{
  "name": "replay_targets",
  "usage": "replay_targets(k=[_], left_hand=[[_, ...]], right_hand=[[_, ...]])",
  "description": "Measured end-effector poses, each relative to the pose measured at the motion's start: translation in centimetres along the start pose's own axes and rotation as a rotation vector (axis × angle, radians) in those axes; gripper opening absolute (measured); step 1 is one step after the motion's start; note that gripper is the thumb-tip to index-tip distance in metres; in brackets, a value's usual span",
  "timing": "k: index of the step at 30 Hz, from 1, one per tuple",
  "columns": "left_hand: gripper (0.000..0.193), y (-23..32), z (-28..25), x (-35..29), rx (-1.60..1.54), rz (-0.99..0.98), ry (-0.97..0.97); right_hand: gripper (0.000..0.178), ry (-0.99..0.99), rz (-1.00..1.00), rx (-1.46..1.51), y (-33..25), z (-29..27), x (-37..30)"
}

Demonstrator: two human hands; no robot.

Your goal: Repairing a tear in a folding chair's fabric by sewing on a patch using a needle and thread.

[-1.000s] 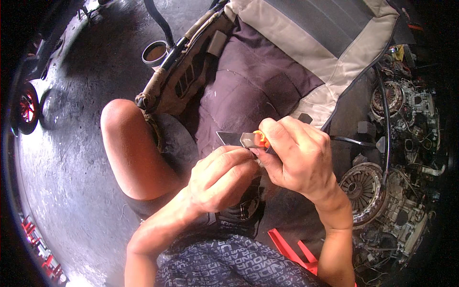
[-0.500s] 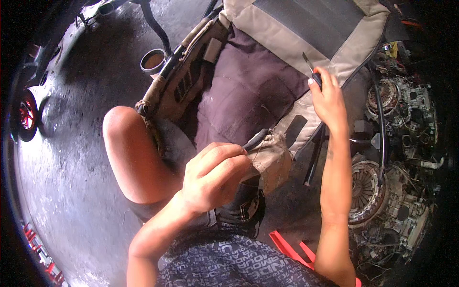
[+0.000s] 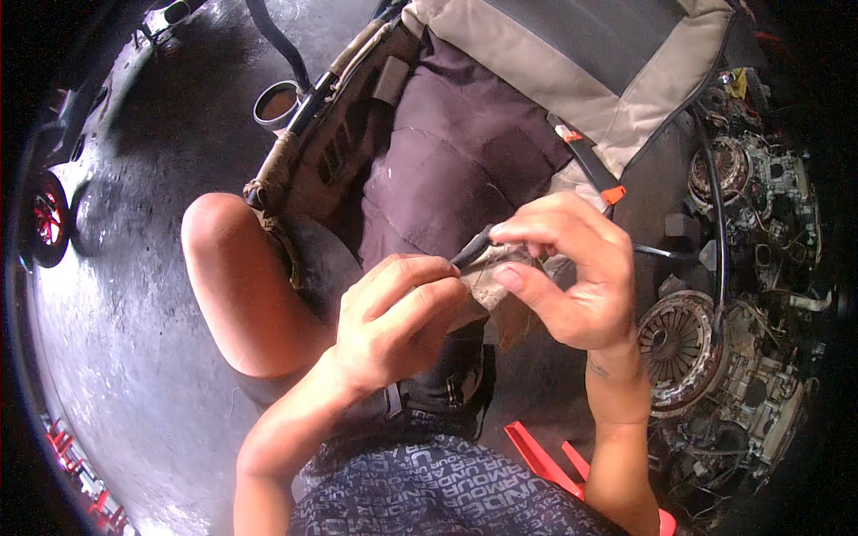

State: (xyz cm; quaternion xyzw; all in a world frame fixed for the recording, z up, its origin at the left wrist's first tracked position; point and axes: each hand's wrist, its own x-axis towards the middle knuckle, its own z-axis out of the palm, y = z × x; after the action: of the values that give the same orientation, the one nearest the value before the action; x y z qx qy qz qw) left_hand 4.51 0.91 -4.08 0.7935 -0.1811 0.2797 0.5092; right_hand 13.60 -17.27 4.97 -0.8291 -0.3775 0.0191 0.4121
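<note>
My left hand (image 3: 398, 317) is closed, pinching a dark rolled strip (image 3: 474, 250) at the edge of a worn tan fabric flap (image 3: 500, 290). Just right of it, my right hand (image 3: 576, 268) has its fingertips at the strip's far end, with the thumb held apart below. A utility knife (image 3: 587, 163), black with orange parts, lies on the beige and grey seat cover (image 3: 617, 116). Beneath the cover, a dark purplish padded cushion (image 3: 465, 170) rests within the seat frame (image 3: 308, 121).
Greasy engine parts with round finned discs (image 3: 679, 353) lie on the right. Red-orange bars (image 3: 541, 460) are beside my right forearm. A round cup-like holder (image 3: 277, 105) sits by the frame. A small red-rimmed wheel (image 3: 51, 219) stands far left on the dark floor (image 3: 125, 313).
My right hand has let go of the utility knife, leaving it on the seat cover, and has come down and left to the strip. My left hand keeps its pinch.
</note>
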Motion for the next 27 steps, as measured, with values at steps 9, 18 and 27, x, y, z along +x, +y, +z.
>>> replay_targets(k=[9, 18, 27], left_hand=[[0.027, 0.1, 0.1, 0.2, 0.029, 0.024, 0.029], [0.016, 0.3, -0.5, 0.6, -0.114, -0.331, -0.023], [0.02, -0.1, -0.5, 0.6, -0.176, -0.379, -0.052]], right_hand=[[0.005, -0.068, 0.074, 0.137, 1.4, 1.7, -0.6], [0.006, 0.054, 0.116, 0.016, 1.8, 2.4, -0.3], [0.028, 0.005, -0.054, -0.099, 0.0, 1.5, -1.8]])
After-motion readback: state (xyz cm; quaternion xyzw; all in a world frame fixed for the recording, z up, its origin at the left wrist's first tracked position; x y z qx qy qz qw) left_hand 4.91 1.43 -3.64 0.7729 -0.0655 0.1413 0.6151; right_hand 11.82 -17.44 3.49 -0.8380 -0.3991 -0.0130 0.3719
